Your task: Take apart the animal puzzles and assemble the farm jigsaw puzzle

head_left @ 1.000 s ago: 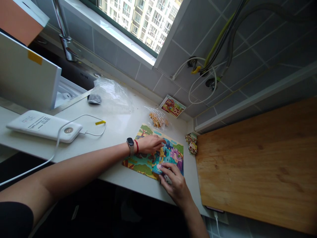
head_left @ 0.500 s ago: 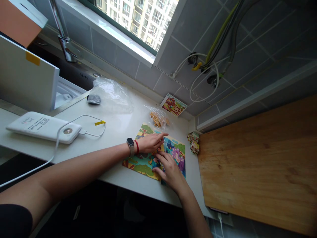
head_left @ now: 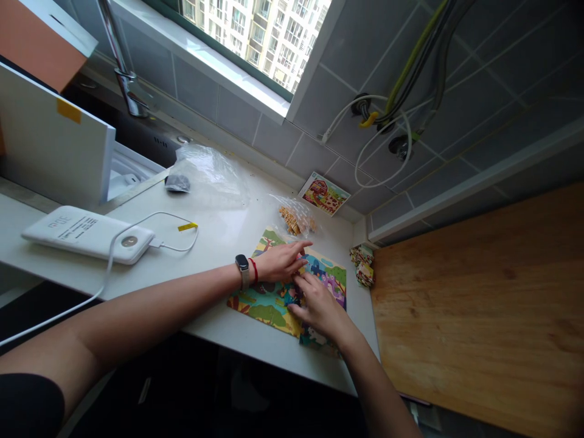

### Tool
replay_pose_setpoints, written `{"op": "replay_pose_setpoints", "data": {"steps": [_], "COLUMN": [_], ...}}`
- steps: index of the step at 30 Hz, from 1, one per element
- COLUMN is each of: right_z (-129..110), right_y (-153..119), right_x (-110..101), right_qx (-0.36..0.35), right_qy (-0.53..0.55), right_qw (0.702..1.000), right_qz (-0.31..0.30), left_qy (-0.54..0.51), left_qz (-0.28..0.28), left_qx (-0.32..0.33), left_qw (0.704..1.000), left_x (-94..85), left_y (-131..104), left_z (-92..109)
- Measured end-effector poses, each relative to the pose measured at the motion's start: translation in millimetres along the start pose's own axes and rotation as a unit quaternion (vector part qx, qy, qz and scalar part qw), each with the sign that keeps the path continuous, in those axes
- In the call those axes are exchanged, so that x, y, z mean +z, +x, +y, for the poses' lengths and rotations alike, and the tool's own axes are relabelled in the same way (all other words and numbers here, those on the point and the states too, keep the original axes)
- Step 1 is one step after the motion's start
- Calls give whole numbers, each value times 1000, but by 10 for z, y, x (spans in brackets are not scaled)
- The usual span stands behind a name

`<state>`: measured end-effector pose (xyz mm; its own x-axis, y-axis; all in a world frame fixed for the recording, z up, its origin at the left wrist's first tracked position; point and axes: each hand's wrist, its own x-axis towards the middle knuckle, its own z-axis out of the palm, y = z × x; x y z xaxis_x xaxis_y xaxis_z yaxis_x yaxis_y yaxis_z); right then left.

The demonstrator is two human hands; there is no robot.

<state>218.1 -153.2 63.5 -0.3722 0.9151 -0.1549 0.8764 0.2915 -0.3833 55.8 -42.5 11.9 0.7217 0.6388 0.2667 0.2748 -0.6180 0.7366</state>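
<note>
A colourful jigsaw puzzle [head_left: 269,313] with trees and cartoon animals lies flat near the counter's front edge. My left hand [head_left: 285,260], with a watch and a red cord at the wrist, rests across its upper middle, fingers stretched out. From the right, my right hand [head_left: 319,304] touches the puzzle's middle with bent fingers, thumb held apart from them. A small dark part of the picture shows between thumb and fingers. Along the lower edge, the right section sits slightly out of line with the left. My hands cover part of the middle seam.
Behind the puzzle lie a clear bag with orange-brown pieces [head_left: 291,220] and a picture card [head_left: 325,193] against the wall. Stacked puzzle pieces [head_left: 364,265] stand beside a wooden board [head_left: 474,292]. To the left are a white power bank [head_left: 86,234] with cable and crumpled plastic [head_left: 210,173].
My right hand has shifted slightly over the puzzle, and more of the right section's lower edge now shows. The left hand stays in about the same place. The view has shifted a little.
</note>
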Motion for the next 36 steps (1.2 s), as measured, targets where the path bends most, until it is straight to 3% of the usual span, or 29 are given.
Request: {"op": "replay_pose_setpoints", "data": {"steps": [7, 10, 13, 15, 18, 21, 24, 28, 32, 36], "right_z": [18, 76, 176, 241, 289, 269, 281, 496, 731, 684], "right_y": [-26, -39, -65, -68, -29, 37, 61, -71, -456, -928], "right_x": [38, 22, -25, -62, -100, -120, -173, -314, -339, -123], "right_qx": [3, -23, -23, 2, 21, 26, 51, 89, 133, 151], "right_qy": [32, 87, 186, 265, 354, 401, 380, 224, 116, 59], "right_qw": [999, 992, 968, 938, 892, 876, 890, 927, 959, 978], "right_qz": [36, 91, 167, 222, 282, 268, 247, 288, 220, 129], "left_qy": [-4, -45, -164, -287, -434, -513, -545, -539, -551, -582], "left_qz": [-9, -9, -13, -50, -121, -163, -177, -164, -124, -96], "left_qx": [20, 18, -14, -56, -146, -200, -222, -244, -290, -318], "left_qw": [1000, 999, 986, 955, 881, 818, 789, 789, 773, 742], "left_x": [-21, -34, -47, -54, -42, 10, 68, 77, 53, 77], "left_y": [-4, -4, -3, -7, -28, -52, -59, -37, 5, 29], "left_z": [38, 77, 143, 200, 277, 311, 304, 295, 298, 272]}}
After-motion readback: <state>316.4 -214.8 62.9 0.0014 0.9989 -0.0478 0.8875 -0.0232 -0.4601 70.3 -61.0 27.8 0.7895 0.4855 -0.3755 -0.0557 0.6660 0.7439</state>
